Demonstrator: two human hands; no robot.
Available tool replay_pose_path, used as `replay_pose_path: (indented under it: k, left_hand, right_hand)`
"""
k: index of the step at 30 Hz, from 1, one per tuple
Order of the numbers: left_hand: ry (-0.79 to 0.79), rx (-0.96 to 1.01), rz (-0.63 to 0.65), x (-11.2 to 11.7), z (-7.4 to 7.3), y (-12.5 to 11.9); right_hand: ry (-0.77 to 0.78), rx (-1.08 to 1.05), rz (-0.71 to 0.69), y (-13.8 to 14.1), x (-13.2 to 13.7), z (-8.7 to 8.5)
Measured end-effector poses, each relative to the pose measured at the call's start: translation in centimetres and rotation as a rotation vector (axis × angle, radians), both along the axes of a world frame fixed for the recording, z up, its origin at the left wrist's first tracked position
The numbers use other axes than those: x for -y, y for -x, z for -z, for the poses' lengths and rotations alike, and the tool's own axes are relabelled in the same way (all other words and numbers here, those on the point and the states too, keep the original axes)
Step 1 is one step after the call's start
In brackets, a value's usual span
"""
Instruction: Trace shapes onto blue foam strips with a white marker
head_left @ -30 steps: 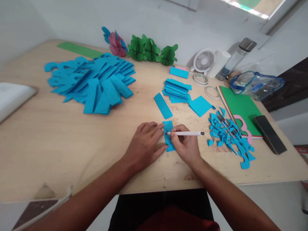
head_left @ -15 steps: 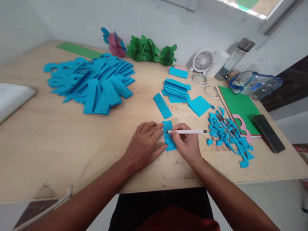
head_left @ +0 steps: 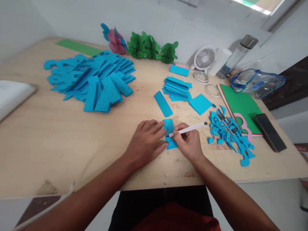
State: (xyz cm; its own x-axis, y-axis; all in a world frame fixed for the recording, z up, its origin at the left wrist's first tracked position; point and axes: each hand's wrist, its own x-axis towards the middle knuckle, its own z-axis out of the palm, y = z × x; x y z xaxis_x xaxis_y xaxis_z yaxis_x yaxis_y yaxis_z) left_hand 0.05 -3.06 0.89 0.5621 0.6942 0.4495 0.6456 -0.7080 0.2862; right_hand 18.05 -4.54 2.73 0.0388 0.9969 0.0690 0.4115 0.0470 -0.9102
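Observation:
A small blue paper piece (head_left: 168, 124) with dark curved pen lines lies on the table in front of me. My left hand (head_left: 147, 138) rests flat at its left edge, fingers stretched out and touching it. In my right hand (head_left: 189, 141) a white pen (head_left: 190, 129) is gripped between thumb and fingers, its tip on the paper and its dark end pointing right. Just beyond lies a single blue strip (head_left: 163, 104), beside a stack of blue strips (head_left: 177, 88) and a blue square (head_left: 200, 104).
A large heap of blue folded pieces (head_left: 91, 80) covers the left. Blue scraps (head_left: 227, 128), a phone (head_left: 270, 132), green paper (head_left: 240, 102) and a pink cutout (head_left: 244, 123) lie right. Behind stand green paper crafts (head_left: 149, 46), a fan (head_left: 205, 58) and a bottle (head_left: 237, 56).
The pen tip has moved a little down the paper, and the pen's dark end has tilted up and away. My left hand stays in nearly the same place.

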Motion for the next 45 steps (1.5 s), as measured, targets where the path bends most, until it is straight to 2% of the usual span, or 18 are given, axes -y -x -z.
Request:
replay_pose_path:
  k: [13, 28, 45]
  left_hand:
    - [0.004, 0.015, 0.01, -0.02, -0.02, -0.02]
    - [-0.009, 0.014, -0.008, -0.01, 0.02, -0.04]
    - [0.032, 0.012, -0.006, 0.05, -0.07, 0.04]
  right_hand:
    - [0.001, 0.007, -0.018, -0.02, 0.04, 0.5]
    - [-0.036, 0.028, -0.029, 0.22, 0.07, 0.18]
    - [-0.079, 0.142, -0.039, 0.07, 0.02, 0.41]
